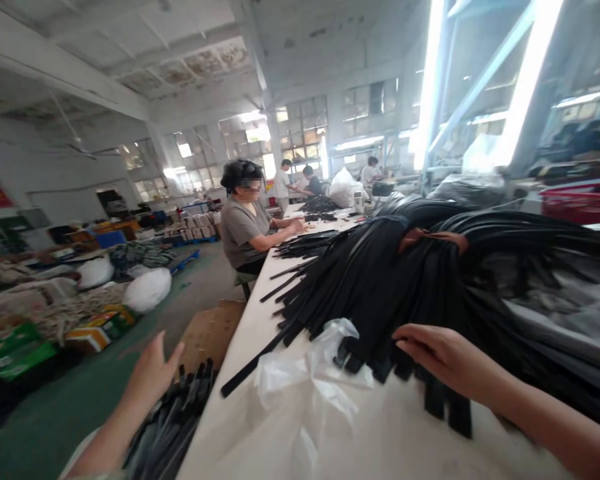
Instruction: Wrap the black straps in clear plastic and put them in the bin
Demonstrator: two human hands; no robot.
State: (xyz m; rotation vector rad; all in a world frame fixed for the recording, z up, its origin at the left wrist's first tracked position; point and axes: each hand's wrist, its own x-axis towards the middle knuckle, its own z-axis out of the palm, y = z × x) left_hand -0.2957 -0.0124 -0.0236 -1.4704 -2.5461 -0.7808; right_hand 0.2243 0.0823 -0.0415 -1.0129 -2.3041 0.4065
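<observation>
My left hand (155, 365) hangs in the air left of the table, thumb and fingers spread, holding nothing. Below it, a bunch of dark strips (173, 423) stands beside the table edge, next to a cardboard box (213, 333). Over the large pile of black flat strips (365, 287) is my right hand (433, 353), its fingers curled together at the strips' lower ends. Whatever those fingers grip, if anything, is hidden. A reddish-brown band (433, 238) ties part of the pile. Crumpled white plastic (315, 380) lies on the table just left of my right hand.
The long pale table (240, 407) runs away from me. A co-worker (245, 223) sits at its left side, hands over the tabletop, with more black strips (307, 243) nearby. White sacks (147, 290) and boxes cover the floor at left. A red crate (580, 203) stands at right.
</observation>
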